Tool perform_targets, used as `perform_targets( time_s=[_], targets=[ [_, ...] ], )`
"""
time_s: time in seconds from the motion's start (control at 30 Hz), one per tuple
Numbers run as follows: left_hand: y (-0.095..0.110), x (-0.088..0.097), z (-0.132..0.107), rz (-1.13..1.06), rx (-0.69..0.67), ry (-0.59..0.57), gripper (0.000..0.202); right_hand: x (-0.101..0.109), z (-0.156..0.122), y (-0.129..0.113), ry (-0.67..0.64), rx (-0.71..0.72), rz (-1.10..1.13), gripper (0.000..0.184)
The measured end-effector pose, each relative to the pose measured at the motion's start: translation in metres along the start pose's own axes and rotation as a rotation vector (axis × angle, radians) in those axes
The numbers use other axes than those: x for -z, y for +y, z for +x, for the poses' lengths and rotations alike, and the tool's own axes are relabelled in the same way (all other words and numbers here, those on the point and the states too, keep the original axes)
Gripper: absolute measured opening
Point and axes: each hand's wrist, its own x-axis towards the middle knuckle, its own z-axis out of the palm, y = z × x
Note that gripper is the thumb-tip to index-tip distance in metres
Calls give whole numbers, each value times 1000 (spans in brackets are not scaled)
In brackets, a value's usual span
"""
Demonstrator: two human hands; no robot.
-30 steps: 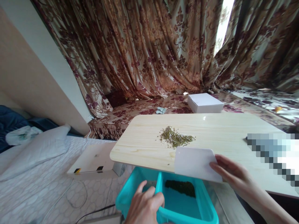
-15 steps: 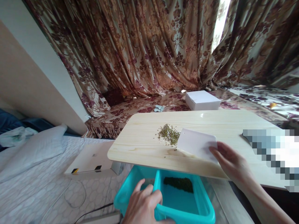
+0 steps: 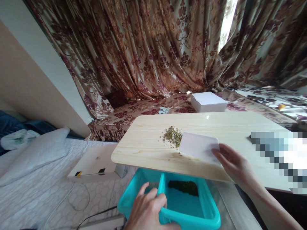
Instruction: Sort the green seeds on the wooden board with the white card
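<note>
My right hand grips the right end of a thin white plastic scraper, held slanted low over the wooden tabletop. The scraper's left edge meets a loose pile of small green and brown beans or seeds; a few stray ones lie around it. Below the table's front edge is a turquoise two-compartment bin. A dark green heap lies in its right compartment. My left hand is closed over the bin's divider and near rim, hiding part of the left compartment.
A white box and a small pale cloth are behind the table, before patterned curtains. A pale flat box lies on the bed at left, with cables near it. At right, a blurred-out object rests on the tabletop.
My right hand has moved the scraper slightly left, pushing its edge further against the pile. My left hand keeps its hold on the bin.
</note>
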Motion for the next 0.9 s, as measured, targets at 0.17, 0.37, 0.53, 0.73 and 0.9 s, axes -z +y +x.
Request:
perform_targets(
  time_s=[0.17, 0.37, 0.53, 0.73, 0.9],
  targets=[
    [0, -1, -2, 3, 2, 45, 38, 1, -2, 6, -10, -6, 3, 42],
    [0, -3, -3, -10, -7, 83, 38, -1, 0, 2, 3, 8, 10, 42],
    [0, -1, -3, -16, 9, 86, 38, -1, -2, 3, -38, -9, -19, 45],
    [1, 1, -4, -23, 17, 55, 38, 4, -6, 3, -44, -47, 8, 46],
    [0, 1, -4, -18, 6, 101, 39, 2, -4, -3, -43, -35, 16, 44]
  ],
)
